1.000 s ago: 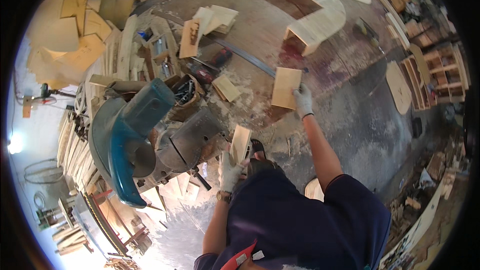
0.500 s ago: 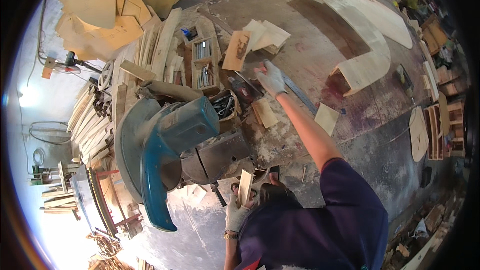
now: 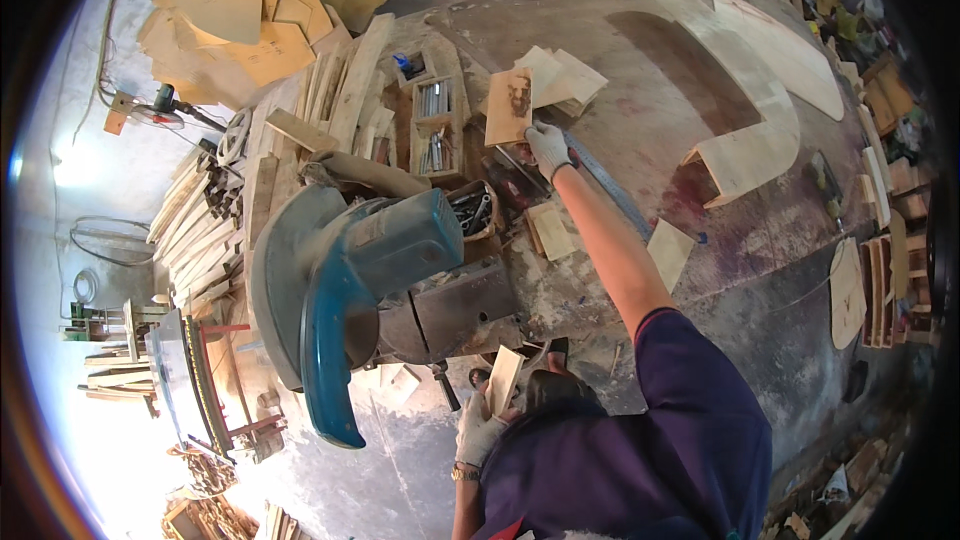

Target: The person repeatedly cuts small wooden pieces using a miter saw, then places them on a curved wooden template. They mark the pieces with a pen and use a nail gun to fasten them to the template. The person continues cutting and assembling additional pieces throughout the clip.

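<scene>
My left hand (image 3: pixel 480 434), in a pale work glove with a watch at the wrist, is closed round a short light wooden strip (image 3: pixel 504 378) close to my body. Out over the table, my gloved right hand (image 3: pixel 547 147) grips the lower right corner of a small wooden board (image 3: pixel 509 106) with a dark stain. The fingertips are partly hidden at the board's edge. Beside this hand a metal ruler (image 3: pixel 612 190) lies slantwise. More thin wooden pieces (image 3: pixel 572 78) lie just behind the board.
A large blue cut-off saw (image 3: pixel 332 340) stands at my left, next to a box of tools (image 3: pixel 472 210). Trays of metal pieces (image 3: pixel 432 100) lie behind it. A curved wooden frame (image 3: pixel 745 155) rests at the right; stacked wood strips (image 3: pixel 190 230) are at far left.
My right hand has come up to the stained board and taken hold of its corner; the board has turned slightly. My left hand still holds the strip. The whole view has shifted a little.
</scene>
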Tool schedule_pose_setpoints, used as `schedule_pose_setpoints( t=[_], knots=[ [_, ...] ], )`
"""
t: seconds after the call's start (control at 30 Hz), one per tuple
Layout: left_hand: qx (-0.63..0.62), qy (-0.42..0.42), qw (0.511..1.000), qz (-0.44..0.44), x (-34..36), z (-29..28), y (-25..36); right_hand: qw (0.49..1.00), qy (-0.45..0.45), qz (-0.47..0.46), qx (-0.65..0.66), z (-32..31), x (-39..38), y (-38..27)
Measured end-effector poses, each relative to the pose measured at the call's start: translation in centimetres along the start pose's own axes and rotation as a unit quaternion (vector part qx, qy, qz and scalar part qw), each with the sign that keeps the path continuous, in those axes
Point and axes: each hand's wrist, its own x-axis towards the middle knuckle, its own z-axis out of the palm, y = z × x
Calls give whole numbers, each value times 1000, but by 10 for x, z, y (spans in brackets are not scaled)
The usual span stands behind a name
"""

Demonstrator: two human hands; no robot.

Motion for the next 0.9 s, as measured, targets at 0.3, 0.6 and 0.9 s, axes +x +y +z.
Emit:
schedule_pose_setpoints(
  t=[0.3,0.6,0.9],
  knots=[
    [-30,-114,990,77,18,4,-10,987,-100,29,126,-118,-191,2],
    [-15,-140,979,148,17,-37,-34,987,-145,72,0,-107,-349,67],
    [-16,-28,996,89,-33,-161,-119,977,-143,131,91,78,-429,177]
  ],
)
